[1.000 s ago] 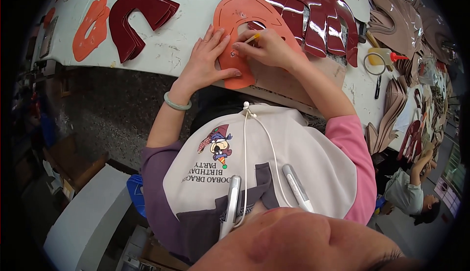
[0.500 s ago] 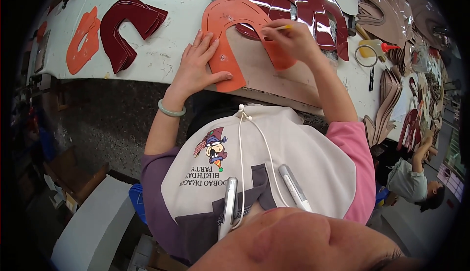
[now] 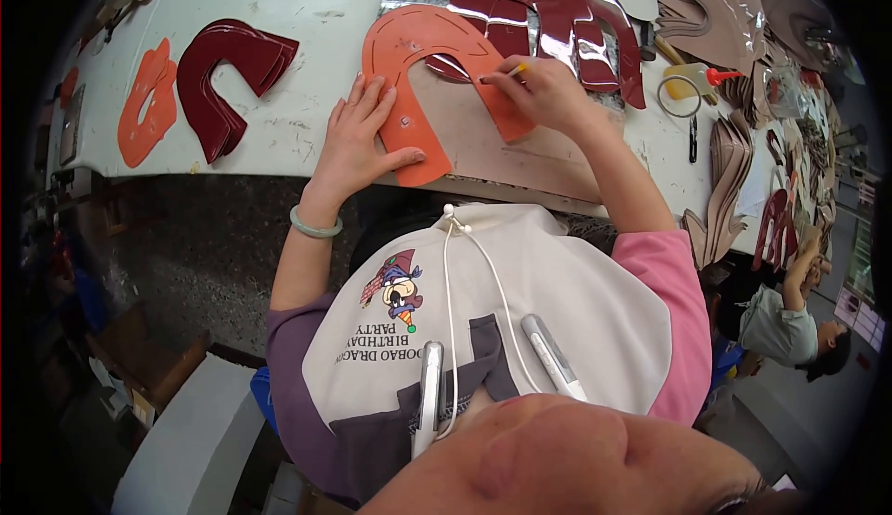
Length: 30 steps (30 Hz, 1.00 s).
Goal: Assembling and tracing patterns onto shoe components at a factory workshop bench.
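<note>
The right hand [image 3: 539,92] is closed in a pinch on a thin yellow tool [image 3: 520,70], over the right leg of the orange template [image 3: 415,36]; whether the tip touches is too small to tell. The left hand [image 3: 360,132] lies spread and flat on the left leg, grasping nothing. The template lies on the worktop, its arch at 12 o'clock, legs toward the person. The step looks like marking; the next move calls for the left palm bearing down and a steady tip. Outward from the template: overlapping burgundy pieces [image 3: 561,15] at 1 o'clock, a burgundy stack [image 3: 197,97] at 9, a bottle [image 3: 684,85] at 3.
</note>
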{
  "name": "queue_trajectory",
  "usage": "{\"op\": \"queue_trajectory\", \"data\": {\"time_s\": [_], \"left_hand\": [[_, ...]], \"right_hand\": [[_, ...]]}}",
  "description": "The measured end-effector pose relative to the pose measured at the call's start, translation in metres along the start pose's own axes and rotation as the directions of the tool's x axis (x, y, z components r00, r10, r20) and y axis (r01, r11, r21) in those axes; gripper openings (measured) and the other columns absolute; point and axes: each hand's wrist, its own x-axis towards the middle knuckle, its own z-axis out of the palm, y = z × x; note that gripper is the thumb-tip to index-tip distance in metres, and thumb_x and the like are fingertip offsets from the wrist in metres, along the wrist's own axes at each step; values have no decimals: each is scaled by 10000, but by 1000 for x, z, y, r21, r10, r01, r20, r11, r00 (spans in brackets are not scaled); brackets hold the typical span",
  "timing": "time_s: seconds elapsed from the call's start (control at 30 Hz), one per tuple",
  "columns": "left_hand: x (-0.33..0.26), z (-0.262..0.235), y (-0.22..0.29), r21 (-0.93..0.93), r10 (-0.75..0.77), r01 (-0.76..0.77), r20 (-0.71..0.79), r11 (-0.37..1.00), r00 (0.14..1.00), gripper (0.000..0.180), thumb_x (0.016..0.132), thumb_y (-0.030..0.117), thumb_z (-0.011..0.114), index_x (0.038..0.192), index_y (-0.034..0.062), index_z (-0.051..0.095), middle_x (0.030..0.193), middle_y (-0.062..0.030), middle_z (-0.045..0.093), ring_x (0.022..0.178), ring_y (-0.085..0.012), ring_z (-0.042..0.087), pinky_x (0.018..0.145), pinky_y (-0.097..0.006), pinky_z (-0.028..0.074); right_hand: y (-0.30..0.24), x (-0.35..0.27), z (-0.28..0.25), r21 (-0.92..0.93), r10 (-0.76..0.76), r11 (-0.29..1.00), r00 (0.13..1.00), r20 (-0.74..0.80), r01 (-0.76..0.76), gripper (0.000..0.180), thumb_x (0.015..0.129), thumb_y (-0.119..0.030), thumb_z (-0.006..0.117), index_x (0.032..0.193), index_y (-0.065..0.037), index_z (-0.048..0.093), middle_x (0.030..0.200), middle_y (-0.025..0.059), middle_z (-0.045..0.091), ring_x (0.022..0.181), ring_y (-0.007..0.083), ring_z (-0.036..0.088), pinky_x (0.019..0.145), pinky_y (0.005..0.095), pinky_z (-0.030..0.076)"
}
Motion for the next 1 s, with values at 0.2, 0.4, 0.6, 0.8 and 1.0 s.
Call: {"op": "queue_trajectory", "data": {"time_s": [0.2,0.4,0.6,0.8,1.0], "left_hand": [[7,-2,6,6,2,-3,5,1000,1000,856,700,477,773,1377,41,484,1512,-117,355,1438,-285,237,1135,-452,219],[5,-3,8,20,10,-10,0,1000,1000,858,701,484,769,1376,36,485,1511,-113,357,1436,-282,241,1136,-449,217],[3,-3,6,32,20,-19,-14,999,1000,891,693,554,735,1370,32,485,1509,-115,355,1437,-286,235,1121,-471,221],[3,-4,2,-129,2,-2,6,992,1000,889,689,401,796,1413,40,427,1521,-139,328,1435,-297,241,1144,-447,222],[24,-30,-91,-261,-26,-93,-419,961,908,652,909,257,646,1451,52,346,1524,-135,295,1405,-269,284,1126,-375,284]], "right_hand": [[4,11,-3,247,209,947,978,21,-208,208,906,-220,641,921,-23,706,742,41,702,550,132,581,519,233,457],[-10,62,18,397,130,912,990,-45,-102,255,909,-284,625,850,-45,690,649,45,658,513,174,578,501,287,455],[-13,90,52,300,-38,953,999,-16,41,263,901,-294,628,837,-45,686,678,42,662,550,199,589,527,321,463],[-9,87,46,168,22,986,989,-145,3,263,882,-293,651,867,-32,683,736,57,676,624,219,623,587,320,495],[-10,85,41,-134,238,957,960,-151,-258,312,810,-289,728,949,-17,665,822,88,668,735,245,635,666,336,518]]}}
